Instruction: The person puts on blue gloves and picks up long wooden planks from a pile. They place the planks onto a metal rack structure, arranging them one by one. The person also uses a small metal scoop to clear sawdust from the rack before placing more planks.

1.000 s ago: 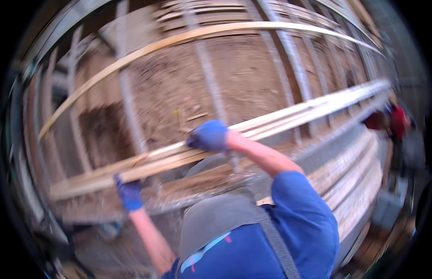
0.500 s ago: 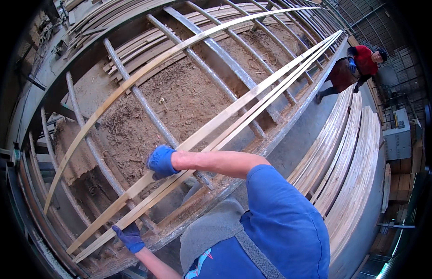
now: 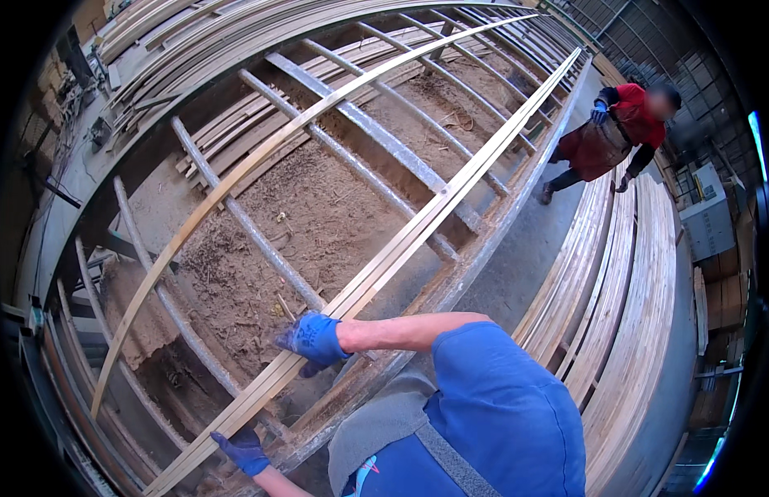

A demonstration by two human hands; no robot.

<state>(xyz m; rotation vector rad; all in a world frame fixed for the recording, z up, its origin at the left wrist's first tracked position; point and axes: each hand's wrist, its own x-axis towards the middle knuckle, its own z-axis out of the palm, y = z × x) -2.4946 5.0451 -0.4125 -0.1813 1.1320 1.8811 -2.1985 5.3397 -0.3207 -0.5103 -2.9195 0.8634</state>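
Long pale wooden strips (image 3: 376, 269) lie side by side in a tight bundle, slanting from the lower left to the far right across a rusty metal rack. My right hand (image 3: 314, 340), in a blue glove, is closed over the bundle near its middle, palm down. Lower down the bundle, my left hand (image 3: 242, 452), gloved too, grips its near edge with the thumb on top; its other fingers are partly hidden. Apart from the bundle, on the far side of the rack, one single wooden strip (image 3: 204, 214) rests across the bars.
Round metal bars (image 3: 264, 248) cross the rack above a floor of sawdust (image 3: 235, 282). Stacked boards (image 3: 629, 331) lie on the right. A co-worker in red (image 3: 629, 116) stands beyond the rack's near rail (image 3: 492, 248). More timber (image 3: 235, 124) lies beneath and behind the rack.
The gap between the strips under my right hand has closed, and they now lie together. My right hand has shifted slightly nearer and right. The co-worker appears closer.
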